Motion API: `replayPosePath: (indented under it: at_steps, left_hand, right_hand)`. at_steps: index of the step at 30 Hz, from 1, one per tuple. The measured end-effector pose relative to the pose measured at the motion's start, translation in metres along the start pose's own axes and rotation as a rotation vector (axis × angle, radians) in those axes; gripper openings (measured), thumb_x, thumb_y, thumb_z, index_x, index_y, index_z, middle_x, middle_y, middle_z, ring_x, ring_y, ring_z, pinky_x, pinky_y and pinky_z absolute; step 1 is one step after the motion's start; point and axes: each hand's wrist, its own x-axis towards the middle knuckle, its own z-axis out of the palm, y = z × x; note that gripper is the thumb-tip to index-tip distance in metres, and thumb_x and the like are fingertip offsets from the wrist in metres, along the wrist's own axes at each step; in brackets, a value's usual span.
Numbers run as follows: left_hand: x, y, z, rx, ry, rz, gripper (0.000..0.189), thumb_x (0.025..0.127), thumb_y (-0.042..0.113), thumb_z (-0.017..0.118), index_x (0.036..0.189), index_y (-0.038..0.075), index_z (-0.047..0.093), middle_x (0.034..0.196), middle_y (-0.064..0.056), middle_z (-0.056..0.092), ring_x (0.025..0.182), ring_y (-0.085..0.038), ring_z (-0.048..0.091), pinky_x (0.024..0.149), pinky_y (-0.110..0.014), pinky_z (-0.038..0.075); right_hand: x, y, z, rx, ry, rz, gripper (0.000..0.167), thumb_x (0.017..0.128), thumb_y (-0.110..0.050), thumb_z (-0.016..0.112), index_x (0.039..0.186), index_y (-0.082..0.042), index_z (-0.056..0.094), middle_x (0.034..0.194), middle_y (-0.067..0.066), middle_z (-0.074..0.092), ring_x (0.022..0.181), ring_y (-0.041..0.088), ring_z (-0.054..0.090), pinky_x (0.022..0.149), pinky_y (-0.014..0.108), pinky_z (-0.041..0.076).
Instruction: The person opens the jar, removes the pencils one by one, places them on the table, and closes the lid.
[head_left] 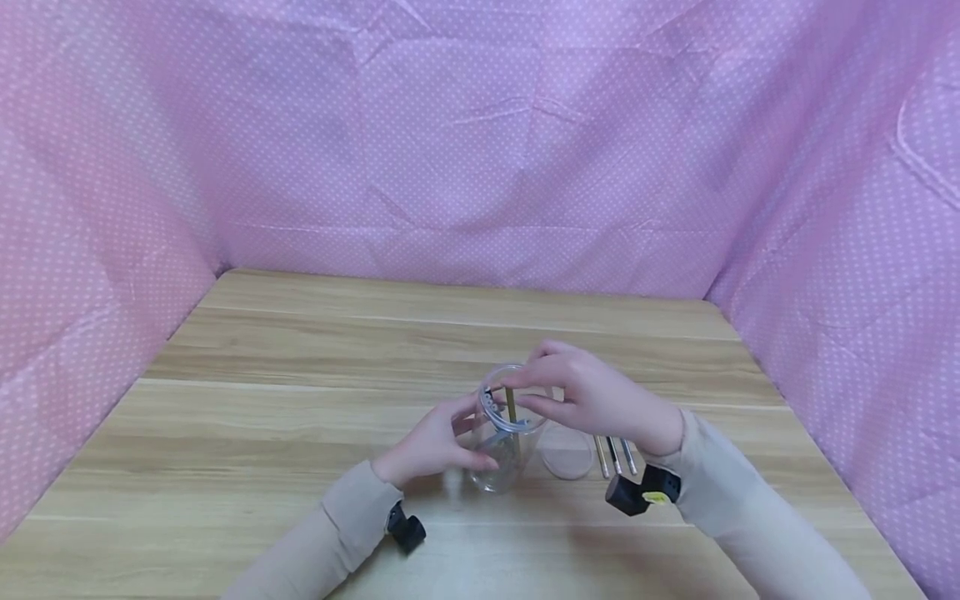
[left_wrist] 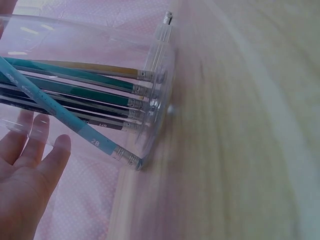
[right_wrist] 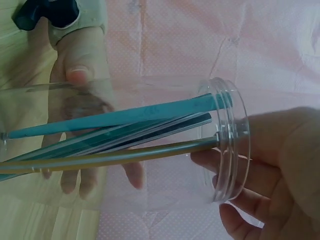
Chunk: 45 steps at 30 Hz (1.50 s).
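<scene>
Nearer the counter's right edge [head_left: 776, 408], a part-filled clear plastic jar [head_left: 506, 464] is gripped by the left hand [head_left: 441, 443], a gold pencil [head_left: 512, 406] pinched inside by the right hand [head_left: 585, 393], three metal-ended pencils [head_left: 614, 454] seemingly remaining.

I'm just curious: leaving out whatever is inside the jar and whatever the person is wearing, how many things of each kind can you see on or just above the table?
Clear jar: 1
Round clear lid: 1
Pencils lying in view on the table: 3
Total: 5
</scene>
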Motion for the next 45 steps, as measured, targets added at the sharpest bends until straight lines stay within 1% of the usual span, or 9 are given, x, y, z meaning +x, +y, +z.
replayPosePath:
  at_steps: [5,9,12,21,28,34,37,42,45]
  left_hand:
    - [0.0,-0.001,-0.001,-0.017,-0.004,0.02,0.08,0.071,0.006,0.08,0.142,0.009,0.041,0.146,-0.007,0.044,0.133,-0.03,0.042,0.112,-0.044,0.035]
    - [0.0,-0.001,-0.001,-0.019,-0.007,0.019,0.08,0.071,0.006,0.08,0.142,0.01,0.042,0.145,-0.007,0.045,0.133,-0.029,0.043,0.112,-0.043,0.035]
    - [0.0,-0.001,-0.001,-0.021,-0.009,0.014,0.08,0.071,0.006,0.08,0.142,0.01,0.042,0.145,-0.006,0.045,0.133,-0.029,0.043,0.112,-0.042,0.035]
    - [0.001,-0.002,-0.003,-0.016,-0.015,0.015,0.079,0.072,0.007,0.08,0.142,0.011,0.042,0.146,-0.006,0.044,0.133,-0.029,0.042,0.113,-0.044,0.035]
    - [0.001,-0.003,-0.004,-0.026,-0.019,0.006,0.08,0.072,0.006,0.08,0.142,0.011,0.041,0.146,-0.007,0.043,0.133,-0.031,0.042,0.112,-0.045,0.035]
    - [0.001,-0.003,-0.005,-0.018,-0.015,0.011,0.08,0.072,0.006,0.08,0.142,0.009,0.042,0.145,-0.01,0.044,0.133,-0.032,0.042,0.112,-0.046,0.034]
    - [0.002,-0.003,-0.006,-0.016,-0.008,0.016,0.082,0.071,0.005,0.08,0.142,0.008,0.04,0.144,-0.013,0.046,0.133,-0.032,0.043,0.112,-0.047,0.034]
    - [0.003,-0.004,-0.006,-0.002,-0.003,0.04,0.086,0.07,0.004,0.08,0.144,0.006,0.036,0.142,-0.015,0.047,0.133,-0.032,0.042,0.112,-0.048,0.033]
    - [0.003,-0.005,-0.006,-0.009,-0.007,0.043,0.087,0.07,0.004,0.08,0.145,0.006,0.035,0.143,-0.016,0.046,0.133,-0.032,0.042,0.113,-0.049,0.032]
  right_hand:
    - [0.007,-0.001,0.0,0.012,0.0,0.042,0.029,0.072,0.001,0.077,0.1,-0.007,0.074,0.078,0.0,0.065,0.069,0.01,0.049,0.053,0.016,0.044]
    - [0.01,-0.001,0.002,0.034,0.02,0.096,0.025,0.07,-0.001,0.079,0.094,-0.008,0.076,0.072,-0.003,0.062,0.065,0.009,0.047,0.051,0.014,0.041]
    - [0.012,-0.002,0.004,0.033,0.031,0.112,0.024,0.07,-0.004,0.08,0.093,-0.011,0.077,0.072,-0.005,0.065,0.065,0.007,0.046,0.051,0.014,0.04]
    - [0.013,0.003,0.009,0.05,0.069,0.082,0.023,0.07,-0.003,0.08,0.092,-0.011,0.077,0.08,-0.006,0.073,0.063,0.008,0.044,0.05,0.014,0.036]
    - [0.011,0.009,0.013,0.171,0.124,0.062,0.021,0.071,0.0,0.078,0.09,-0.008,0.076,0.079,-0.003,0.072,0.064,0.011,0.048,0.05,0.02,0.039]
    - [0.009,0.015,0.016,0.237,0.23,0.048,0.02,0.069,0.008,0.075,0.088,0.0,0.072,0.079,0.006,0.07,0.072,0.013,0.057,0.059,0.022,0.047]
    - [0.01,0.016,0.015,0.264,0.274,0.106,0.02,0.072,0.009,0.073,0.09,0.0,0.071,0.083,0.008,0.07,0.078,0.011,0.061,0.069,0.021,0.051]
    - [0.01,0.012,0.011,0.29,0.301,0.224,0.018,0.078,0.008,0.069,0.095,0.0,0.069,0.09,0.009,0.071,0.088,0.008,0.064,0.083,0.024,0.055]
    - [0.011,0.009,0.011,0.35,0.323,0.269,0.018,0.081,0.009,0.065,0.098,0.004,0.067,0.093,0.015,0.071,0.089,0.006,0.065,0.084,0.025,0.056]
